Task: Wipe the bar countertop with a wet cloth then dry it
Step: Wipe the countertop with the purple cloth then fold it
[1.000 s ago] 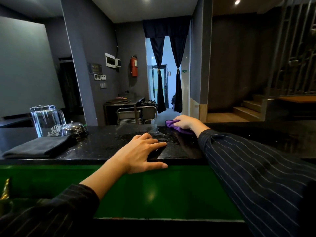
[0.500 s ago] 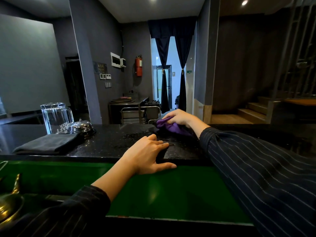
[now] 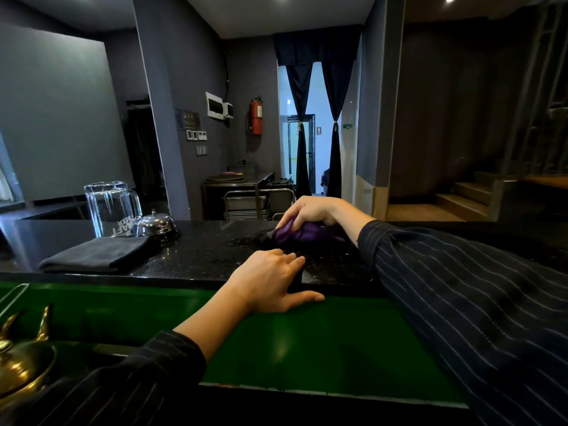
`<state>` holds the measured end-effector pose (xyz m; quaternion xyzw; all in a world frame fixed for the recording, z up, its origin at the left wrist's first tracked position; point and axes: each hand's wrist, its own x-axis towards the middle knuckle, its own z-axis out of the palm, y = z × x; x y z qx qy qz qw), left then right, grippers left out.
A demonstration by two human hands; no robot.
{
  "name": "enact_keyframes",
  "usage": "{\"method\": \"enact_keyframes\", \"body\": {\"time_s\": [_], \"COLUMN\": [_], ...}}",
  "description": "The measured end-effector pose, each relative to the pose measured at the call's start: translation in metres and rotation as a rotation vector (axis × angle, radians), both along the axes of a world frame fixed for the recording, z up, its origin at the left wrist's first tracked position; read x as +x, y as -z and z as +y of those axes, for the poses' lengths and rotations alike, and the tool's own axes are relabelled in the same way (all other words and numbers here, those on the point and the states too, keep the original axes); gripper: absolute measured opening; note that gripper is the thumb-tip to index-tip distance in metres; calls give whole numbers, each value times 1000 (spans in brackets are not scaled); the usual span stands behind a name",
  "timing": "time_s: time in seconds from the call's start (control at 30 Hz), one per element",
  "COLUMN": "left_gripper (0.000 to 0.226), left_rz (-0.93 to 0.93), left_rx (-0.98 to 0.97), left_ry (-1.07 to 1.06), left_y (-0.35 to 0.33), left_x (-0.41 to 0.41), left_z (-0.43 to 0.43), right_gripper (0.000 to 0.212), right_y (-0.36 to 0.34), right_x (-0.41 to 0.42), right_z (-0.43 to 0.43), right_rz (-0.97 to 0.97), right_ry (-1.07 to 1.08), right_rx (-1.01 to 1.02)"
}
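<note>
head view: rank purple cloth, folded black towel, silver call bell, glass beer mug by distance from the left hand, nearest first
1. Crumpled purple cloth, just beyond the left hand, bunched in the right hand.
2. Folded black towel, to its left near the front edge.
3. Domed silver call bell, behind the towel.
4. Upturned clear glass beer mug, far left, beside the bell.

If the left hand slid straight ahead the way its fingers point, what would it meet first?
Probably the purple cloth under the right hand; the left hand points up and right across wet countertop. Depth is unclear.
</note>
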<state>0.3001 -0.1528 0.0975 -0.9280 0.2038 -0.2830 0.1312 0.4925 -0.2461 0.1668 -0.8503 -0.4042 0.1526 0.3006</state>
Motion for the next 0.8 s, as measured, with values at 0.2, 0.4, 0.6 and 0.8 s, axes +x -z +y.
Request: {"method": "enact_keyframes", "body": {"time_s": [0.2,0.4,0.6,0.8], "left_gripper": [102,106,101,91], "left_rz": [16,25,-18,2], "left_rx": [21,30,51,34], "left_ry": [5,-10,8,-14], "left_y": [1,3,4,4], "left_x": [2,3,4,4], "left_z": [1,2,2,2], "right_gripper": [39,46,50,49], "right_y": [22,17,14,32], "right_x": [-6,-30,-23,-50], "right_z": [52,46,7,29], "right_rz": [-185,-239,-180,-384], "right_ry": [31,-212,-196,-227], "right_rx": [-37,-206,-183,-274]}}
